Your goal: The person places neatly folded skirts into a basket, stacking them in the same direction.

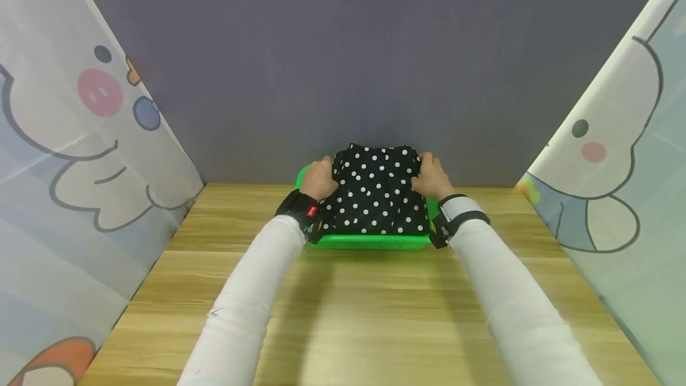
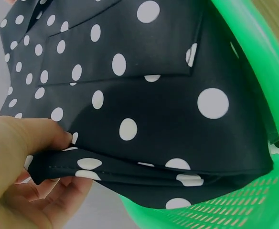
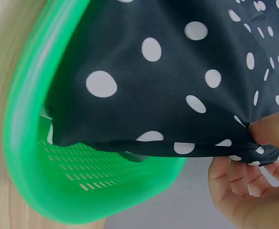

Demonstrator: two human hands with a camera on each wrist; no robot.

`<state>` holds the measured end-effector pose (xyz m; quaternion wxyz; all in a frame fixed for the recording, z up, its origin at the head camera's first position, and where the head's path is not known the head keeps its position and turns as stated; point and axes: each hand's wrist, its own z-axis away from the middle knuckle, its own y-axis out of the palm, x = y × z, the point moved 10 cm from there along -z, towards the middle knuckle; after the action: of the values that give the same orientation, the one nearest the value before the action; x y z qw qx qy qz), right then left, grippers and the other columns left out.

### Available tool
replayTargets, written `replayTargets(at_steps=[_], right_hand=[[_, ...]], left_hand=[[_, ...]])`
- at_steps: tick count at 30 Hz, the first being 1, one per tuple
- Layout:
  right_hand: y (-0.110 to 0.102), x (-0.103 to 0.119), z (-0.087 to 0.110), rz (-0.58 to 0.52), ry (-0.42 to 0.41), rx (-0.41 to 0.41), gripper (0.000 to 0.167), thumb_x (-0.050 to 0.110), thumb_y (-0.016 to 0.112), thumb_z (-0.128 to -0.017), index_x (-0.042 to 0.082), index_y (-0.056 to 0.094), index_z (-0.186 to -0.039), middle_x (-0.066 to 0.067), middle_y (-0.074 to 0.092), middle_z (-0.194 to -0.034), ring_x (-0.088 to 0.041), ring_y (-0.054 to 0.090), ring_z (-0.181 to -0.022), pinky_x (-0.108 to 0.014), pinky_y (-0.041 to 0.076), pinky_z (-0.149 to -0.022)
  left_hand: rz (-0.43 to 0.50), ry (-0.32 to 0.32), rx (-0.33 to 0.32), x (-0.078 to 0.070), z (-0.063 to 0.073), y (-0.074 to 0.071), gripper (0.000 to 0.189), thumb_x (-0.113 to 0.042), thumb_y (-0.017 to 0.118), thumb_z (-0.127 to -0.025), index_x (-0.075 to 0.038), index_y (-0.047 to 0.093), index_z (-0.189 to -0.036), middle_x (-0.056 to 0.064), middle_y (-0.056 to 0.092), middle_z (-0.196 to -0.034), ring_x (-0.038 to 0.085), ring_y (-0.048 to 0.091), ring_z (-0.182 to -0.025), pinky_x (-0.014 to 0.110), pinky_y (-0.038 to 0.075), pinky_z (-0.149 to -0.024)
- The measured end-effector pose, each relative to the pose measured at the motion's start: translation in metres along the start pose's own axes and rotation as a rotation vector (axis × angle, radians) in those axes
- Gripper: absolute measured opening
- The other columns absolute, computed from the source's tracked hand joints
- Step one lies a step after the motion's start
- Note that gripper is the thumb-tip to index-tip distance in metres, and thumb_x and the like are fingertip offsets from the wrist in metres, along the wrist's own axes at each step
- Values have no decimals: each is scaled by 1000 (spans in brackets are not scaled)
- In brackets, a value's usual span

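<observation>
Black cloth with white polka dots, folded in layers, lies over a green plastic basket. My left hand pinches its left edge between thumb and fingers; in the left wrist view that hand grips several stacked layers, and a stitched rectangular patch shows on the cloth. On the opposite side my right hand pinches the right edge, with the thumb on top and the fingers beneath. The far part of the cloth rises past the basket's back rim. Most of the basket's inside is hidden under it.
The basket stands at the far end of a wooden table, close to a dark grey wall. White panels with cartoon figures flank the table at left and right.
</observation>
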<state>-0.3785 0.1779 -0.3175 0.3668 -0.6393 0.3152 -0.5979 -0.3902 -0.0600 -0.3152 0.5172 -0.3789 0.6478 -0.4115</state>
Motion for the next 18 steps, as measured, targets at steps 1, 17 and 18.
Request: replayTargets(at_steps=[1, 17, 18], right_hand=[[1, 0, -2, -1, 0, -2, 59, 10, 46, -88, -6, 18, -137, -35, 26, -134, -49, 37, -118, -57, 33, -96], [34, -15, -16, 48, 23, 34, 57, 10, 47, -86, -7, 22, -134, -36, 29, -131, -49, 41, -114, -56, 35, -96], [35, -15, -17, 48, 25, 31, 57, 9, 47, -85, -7, 23, -134, -36, 30, -130, -49, 41, -113, -56, 35, -96]], left_hand=[[1, 0, -6, 1, -1, 1, 41, -7, 64, -76, 4, 50, -113, 19, 64, -98, 31, 64, -83, 38, 52, -67], [-75, -94, 69, 19, -7, 34, 36, -10, 64, -77, -2, 55, -111, 17, 64, -102, 32, 63, -92, 42, 51, -76], [-74, -96, 75, 19, -8, 35, 36, -10, 64, -78, -2, 55, -112, 17, 64, -103, 32, 62, -92, 42, 51, -76]])
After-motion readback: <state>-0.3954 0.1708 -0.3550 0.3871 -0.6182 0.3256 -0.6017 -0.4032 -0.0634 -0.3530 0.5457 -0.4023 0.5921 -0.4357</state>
